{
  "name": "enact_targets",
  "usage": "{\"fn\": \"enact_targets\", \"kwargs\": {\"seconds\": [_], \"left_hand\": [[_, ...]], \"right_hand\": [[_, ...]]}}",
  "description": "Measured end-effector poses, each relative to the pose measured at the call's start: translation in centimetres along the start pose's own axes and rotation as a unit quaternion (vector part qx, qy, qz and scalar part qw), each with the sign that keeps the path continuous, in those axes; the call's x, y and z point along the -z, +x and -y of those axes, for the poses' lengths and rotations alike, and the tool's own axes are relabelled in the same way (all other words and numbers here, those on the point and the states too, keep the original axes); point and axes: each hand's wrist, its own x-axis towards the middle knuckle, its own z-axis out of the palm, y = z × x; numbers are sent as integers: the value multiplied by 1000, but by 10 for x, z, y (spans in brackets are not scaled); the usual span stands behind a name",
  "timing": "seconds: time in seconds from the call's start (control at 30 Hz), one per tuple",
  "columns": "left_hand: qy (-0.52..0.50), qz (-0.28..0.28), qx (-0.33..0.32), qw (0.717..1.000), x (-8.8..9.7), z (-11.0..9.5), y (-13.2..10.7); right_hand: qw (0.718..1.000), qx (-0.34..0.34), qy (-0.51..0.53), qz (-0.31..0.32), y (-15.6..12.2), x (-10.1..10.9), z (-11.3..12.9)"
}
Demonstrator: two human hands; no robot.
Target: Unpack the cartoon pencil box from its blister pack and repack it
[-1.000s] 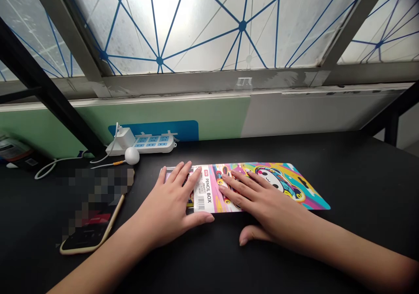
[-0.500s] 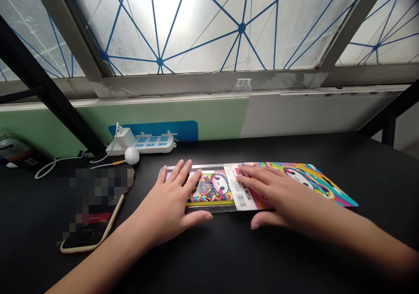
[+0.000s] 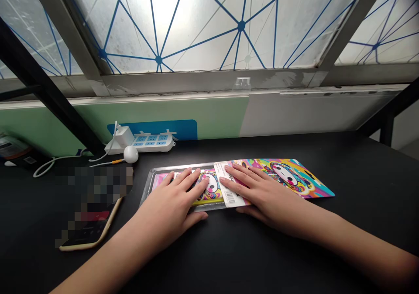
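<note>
Card insert has slid back left over the pencil box lying on the table; left hand pins box, right hand presses card, fingers splayed flat, nothing clasped; best slid straight, pressure even.

We see two bare limbs and nothing worn on them within the frame. The left grip and the right grip are uncovered hands with long, slender fingers. Where we can make out the nails, as on the left thumb, they are short and plain. The left forearm and the right forearm are likewise bare up to the frame's edge, where the right one blurs.
</note>
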Motion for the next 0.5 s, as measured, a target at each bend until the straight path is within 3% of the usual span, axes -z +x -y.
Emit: {"fn": "enact_targets", "kwargs": {"seconds": [0.1,0.33,0.43,0.5], "left_hand": [[16,9,21,1000,10,5,-4],[2,-49,58,997,15,33,-5],[-21,-45,57,997,15,41,-1],[-42,-35,49,997,14,45,1]], "right_hand": [[999,-17,12,25,-5,6,-11],[999,-33,2,19,-8,5,-25],[999,-14,-23,-23,-10,16,-32],[996,-3,-33,-88,-12,29,-35]]}}
